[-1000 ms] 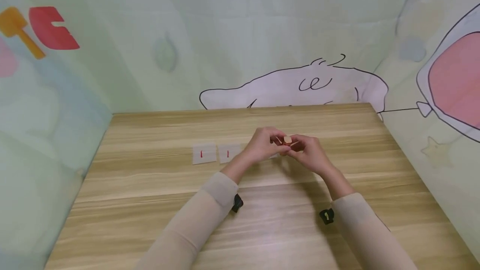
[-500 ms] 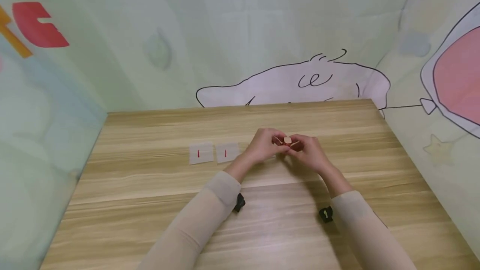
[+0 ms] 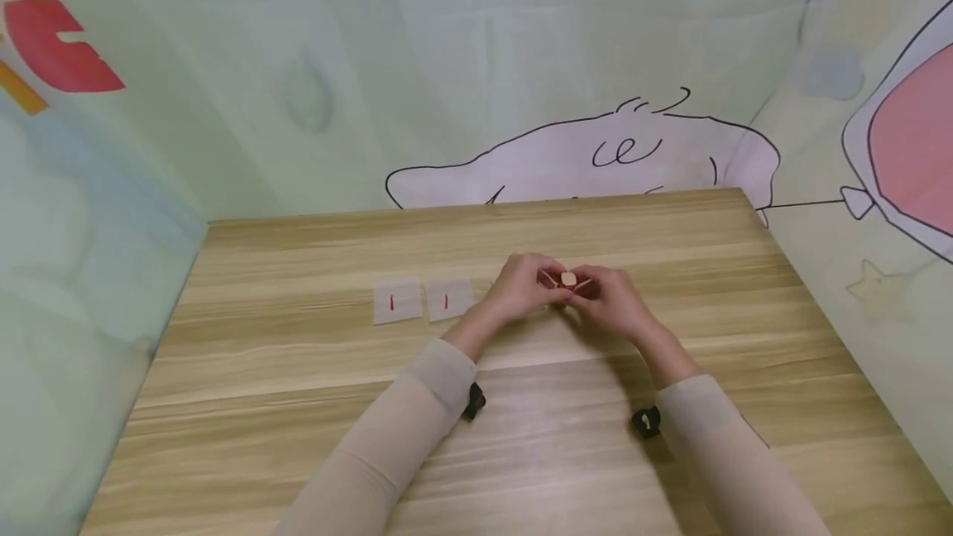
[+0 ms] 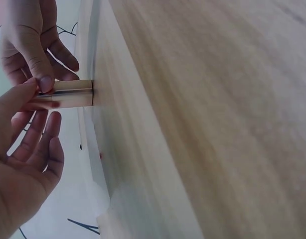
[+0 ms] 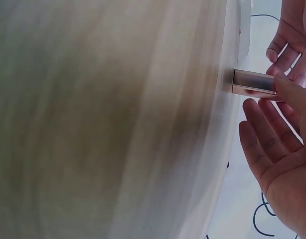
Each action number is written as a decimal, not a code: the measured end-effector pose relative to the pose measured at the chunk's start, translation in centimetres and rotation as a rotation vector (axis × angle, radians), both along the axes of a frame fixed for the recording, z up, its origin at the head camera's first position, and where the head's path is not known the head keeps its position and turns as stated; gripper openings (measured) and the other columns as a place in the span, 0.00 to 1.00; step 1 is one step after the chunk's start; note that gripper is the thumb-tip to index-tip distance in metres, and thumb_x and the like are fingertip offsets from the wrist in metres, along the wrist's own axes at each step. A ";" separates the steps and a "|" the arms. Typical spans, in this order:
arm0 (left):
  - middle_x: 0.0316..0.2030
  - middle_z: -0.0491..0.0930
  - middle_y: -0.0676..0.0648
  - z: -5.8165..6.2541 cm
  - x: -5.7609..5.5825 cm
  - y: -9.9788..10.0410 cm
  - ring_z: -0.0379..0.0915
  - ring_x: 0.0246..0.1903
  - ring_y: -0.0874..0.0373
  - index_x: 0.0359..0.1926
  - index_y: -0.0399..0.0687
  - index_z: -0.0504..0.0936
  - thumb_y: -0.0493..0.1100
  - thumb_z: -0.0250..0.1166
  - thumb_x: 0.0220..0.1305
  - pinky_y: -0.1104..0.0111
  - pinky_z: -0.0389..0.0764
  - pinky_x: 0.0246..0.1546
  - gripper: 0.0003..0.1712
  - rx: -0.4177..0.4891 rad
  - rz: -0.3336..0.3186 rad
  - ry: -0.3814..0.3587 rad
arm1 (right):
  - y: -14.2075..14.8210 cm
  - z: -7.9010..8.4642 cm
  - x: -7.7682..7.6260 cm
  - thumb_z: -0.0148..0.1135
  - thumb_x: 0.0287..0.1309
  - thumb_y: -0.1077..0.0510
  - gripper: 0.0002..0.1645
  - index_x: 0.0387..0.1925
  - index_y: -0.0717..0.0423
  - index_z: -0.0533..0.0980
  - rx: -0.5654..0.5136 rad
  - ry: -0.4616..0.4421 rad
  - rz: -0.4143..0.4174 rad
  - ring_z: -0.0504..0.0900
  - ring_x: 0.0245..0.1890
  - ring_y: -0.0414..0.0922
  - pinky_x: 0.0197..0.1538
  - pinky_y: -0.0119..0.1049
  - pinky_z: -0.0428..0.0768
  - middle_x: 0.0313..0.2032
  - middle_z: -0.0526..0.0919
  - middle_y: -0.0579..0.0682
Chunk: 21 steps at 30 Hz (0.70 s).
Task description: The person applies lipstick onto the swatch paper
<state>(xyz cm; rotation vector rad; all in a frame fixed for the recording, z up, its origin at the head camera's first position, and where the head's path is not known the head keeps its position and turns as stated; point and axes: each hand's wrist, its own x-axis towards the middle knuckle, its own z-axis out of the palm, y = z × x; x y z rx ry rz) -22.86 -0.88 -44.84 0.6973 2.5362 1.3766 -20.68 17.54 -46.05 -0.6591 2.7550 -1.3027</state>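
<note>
A gold lipstick tube (image 4: 76, 93) with a pale, round-cornered top (image 3: 569, 279) stands upright between both hands. From the left, my left hand (image 3: 523, 289) pinches its upper part with thumb and fingertips. My right hand (image 3: 614, 301) pinches the same part from the other side. In the right wrist view the tube's lower half (image 5: 252, 83) shows below the fingers, its base at or very near the tabletop; contact is hard to tell. The remaining fingers of both hands are loosely bent around it. The hands partly cover the tube in every view.
Two whitish square cards, a left one (image 3: 397, 301) and a right one (image 3: 449, 300), each with a red stroke, lie on the wooden table (image 3: 298, 370). More card edges are mostly hidden behind my left hand. Black devices sit by both sleeves. A printed cloth wall (image 3: 447, 64) borders the table.
The head view has shifted slightly, so the cards and table appear a little further left. Both hands keep holding the lipstick tube in nearly the same spot.
</note>
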 end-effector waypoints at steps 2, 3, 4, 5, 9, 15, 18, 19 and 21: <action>0.30 0.82 0.54 -0.1 0.1 -0.2 0.77 0.30 0.63 0.38 0.48 0.85 0.47 0.74 0.49 0.76 0.77 0.32 0.15 -0.014 0.003 0.000 | -0.1 -0.1 0.0 0.67 0.53 0.61 0.13 0.42 0.60 0.79 0.015 -0.013 0.006 0.85 0.37 0.49 0.42 0.38 0.82 0.41 0.84 0.56; 0.31 0.82 0.54 -0.1 0.1 -0.3 0.77 0.31 0.63 0.38 0.48 0.85 0.48 0.74 0.49 0.76 0.77 0.33 0.15 -0.019 0.004 0.002 | -0.2 -0.1 0.0 0.67 0.54 0.61 0.13 0.42 0.60 0.79 0.018 -0.019 0.010 0.84 0.38 0.49 0.42 0.38 0.82 0.41 0.84 0.56; 0.32 0.82 0.54 -0.2 0.2 -0.3 0.77 0.32 0.63 0.39 0.48 0.85 0.49 0.74 0.49 0.76 0.77 0.34 0.16 -0.025 0.003 0.004 | -0.2 -0.1 -0.1 0.67 0.54 0.60 0.13 0.42 0.60 0.79 0.022 -0.021 0.013 0.84 0.38 0.49 0.43 0.38 0.82 0.41 0.83 0.56; 0.33 0.82 0.54 -0.2 0.2 -0.4 0.77 0.33 0.62 0.40 0.48 0.85 0.50 0.74 0.48 0.75 0.77 0.35 0.18 -0.032 0.004 0.005 | -0.2 -0.1 -0.1 0.66 0.54 0.60 0.13 0.42 0.60 0.79 0.024 -0.024 0.018 0.84 0.38 0.49 0.43 0.38 0.82 0.41 0.83 0.56; 0.40 0.82 0.53 0.0 0.1 -1.1 0.77 0.41 0.60 0.45 0.48 0.83 0.56 0.73 0.47 0.71 0.77 0.43 0.25 -0.082 0.013 0.027 | -0.2 -0.1 -0.2 0.67 0.54 0.59 0.15 0.44 0.59 0.78 0.008 -0.023 0.022 0.83 0.40 0.49 0.44 0.40 0.82 0.40 0.84 0.53; 0.47 0.80 0.52 0.3 0.8 -3.1 0.73 0.49 0.59 0.50 0.48 0.81 0.58 0.71 0.49 0.64 0.74 0.52 0.29 -0.173 0.009 0.074 | 0.2 0.2 0.2 0.71 0.49 0.52 0.21 0.44 0.57 0.78 0.006 0.009 -0.035 0.80 0.46 0.49 0.45 0.47 0.81 0.42 0.83 0.51; 0.49 0.79 0.52 0.4 1.2 -4.2 0.72 0.51 0.58 0.51 0.49 0.80 0.57 0.71 0.51 0.64 0.72 0.54 0.28 -0.193 0.022 0.081 | 0.3 0.2 0.3 0.72 0.48 0.53 0.22 0.44 0.58 0.79 0.007 0.022 -0.055 0.79 0.48 0.50 0.45 0.48 0.81 0.44 0.83 0.52; 0.49 0.79 0.52 0.4 1.3 -4.5 0.72 0.51 0.58 0.51 0.49 0.80 0.57 0.71 0.51 0.65 0.72 0.54 0.28 -0.200 0.030 0.083 | 0.3 0.2 0.4 0.72 0.47 0.53 0.22 0.43 0.58 0.79 0.004 0.023 -0.059 0.79 0.48 0.49 0.45 0.48 0.80 0.44 0.83 0.53; 0.49 0.79 0.52 0.4 1.4 -5.0 0.72 0.52 0.58 0.51 0.49 0.80 0.57 0.70 0.51 0.65 0.71 0.55 0.28 -0.211 0.047 0.078 | 0.3 0.2 0.4 0.72 0.47 0.53 0.21 0.43 0.59 0.79 -0.004 0.024 -0.065 0.79 0.48 0.49 0.45 0.48 0.80 0.44 0.83 0.53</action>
